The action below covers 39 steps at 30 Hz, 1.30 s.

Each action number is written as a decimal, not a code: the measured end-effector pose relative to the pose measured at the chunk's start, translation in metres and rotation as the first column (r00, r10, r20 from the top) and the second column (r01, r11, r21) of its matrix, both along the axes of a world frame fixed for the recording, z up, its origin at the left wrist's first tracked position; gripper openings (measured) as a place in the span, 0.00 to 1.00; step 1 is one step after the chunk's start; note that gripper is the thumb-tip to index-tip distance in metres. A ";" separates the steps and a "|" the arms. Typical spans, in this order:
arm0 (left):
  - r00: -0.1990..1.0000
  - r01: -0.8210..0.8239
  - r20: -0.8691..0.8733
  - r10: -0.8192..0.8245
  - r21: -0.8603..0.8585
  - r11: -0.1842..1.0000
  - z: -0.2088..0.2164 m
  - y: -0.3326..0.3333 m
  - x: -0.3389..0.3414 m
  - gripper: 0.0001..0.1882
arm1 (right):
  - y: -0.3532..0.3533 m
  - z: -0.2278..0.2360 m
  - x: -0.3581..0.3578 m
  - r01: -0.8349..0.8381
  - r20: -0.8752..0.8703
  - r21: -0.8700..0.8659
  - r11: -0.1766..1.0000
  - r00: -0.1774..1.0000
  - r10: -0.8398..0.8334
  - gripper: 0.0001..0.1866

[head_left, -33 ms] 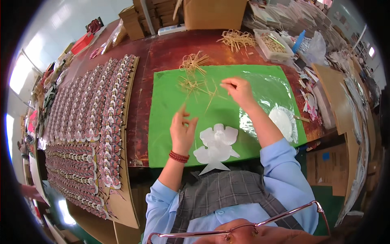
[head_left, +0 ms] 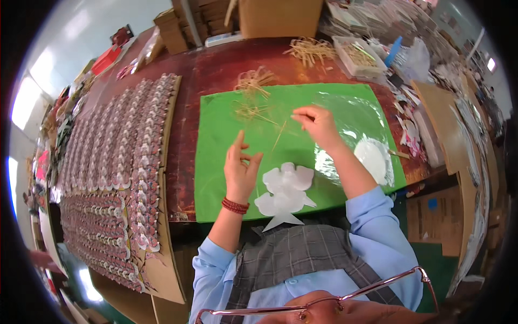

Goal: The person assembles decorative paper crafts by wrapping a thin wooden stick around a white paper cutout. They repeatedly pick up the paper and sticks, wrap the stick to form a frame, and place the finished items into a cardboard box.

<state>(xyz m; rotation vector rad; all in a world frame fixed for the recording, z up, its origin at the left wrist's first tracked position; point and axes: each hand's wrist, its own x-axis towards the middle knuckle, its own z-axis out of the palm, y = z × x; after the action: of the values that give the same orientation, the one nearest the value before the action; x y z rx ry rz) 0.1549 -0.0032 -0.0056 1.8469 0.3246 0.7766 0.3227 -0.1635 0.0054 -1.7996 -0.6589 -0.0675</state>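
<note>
Fingers [head_left: 238, 143] stand apart on the left hand [head_left: 241, 175], tips together on the right hand [head_left: 319, 125], any hold unclear; thin straw-coloured strips [head_left: 251, 112] lie ahead on a green rectangular sheet [head_left: 224, 183], a brown cardboard box [head_left: 280, 19] behind the glossy red-brown table [head_left: 183, 140].

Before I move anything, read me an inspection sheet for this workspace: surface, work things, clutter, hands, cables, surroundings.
Surface: green mat on a red-brown table.
Work things: loose straw-coloured strands beyond the hands; white cut-out shapes at the near edge; clear plastic sheet with a white oval piece at right.
Clutter: straw-coloured bundle and filled white tub behind the mat.
Hands: left hand, index finger extended, thumb apart; right hand, fingertips together, any grip too small to tell.
Cables: nothing seen.
Surroundings: board of patterned pieces at left; cardboard box behind.
</note>
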 end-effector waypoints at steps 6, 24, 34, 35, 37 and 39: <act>0.955 0.295 -0.025 -0.296 0.176 0.939 -0.021 -0.032 -0.015 0.09 | -0.088 -0.019 -0.094 -0.073 -0.208 0.021 0.997 0.975 0.075 0.06; 0.983 0.076 -0.161 -0.091 -0.096 0.992 -0.083 -0.023 -0.071 0.08 | -0.265 -0.095 -0.119 0.604 0.227 -0.046 0.796 0.782 -0.580 0.04; 0.979 0.076 -0.187 -0.083 -0.047 0.996 -0.091 -0.022 -0.071 0.08 | -0.265 -0.095 -0.116 0.611 0.194 -0.112 0.783 0.787 -0.586 0.03; 0.979 0.075 -0.187 -0.082 -0.045 0.996 -0.091 -0.022 -0.070 0.08 | -0.265 -0.095 -0.117 0.614 0.180 -0.116 0.781 0.786 -0.591 0.03; 0.979 0.070 -0.189 -0.077 -0.042 0.997 -0.089 -0.023 -0.070 0.09 | -0.265 -0.094 -0.118 0.619 0.175 -0.085 0.781 0.781 -0.600 0.03; 0.981 0.075 -0.176 -0.078 -0.020 0.997 -0.087 -0.024 -0.070 0.09 | -0.264 -0.089 -0.119 0.623 0.196 -0.014 0.782 0.769 -0.609 0.03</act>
<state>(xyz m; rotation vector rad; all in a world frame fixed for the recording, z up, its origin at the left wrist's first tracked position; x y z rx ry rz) 0.0849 -0.0276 -0.0923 1.9091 0.3682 0.5580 0.2032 -0.4276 -0.0837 -2.0390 -0.1604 -0.6697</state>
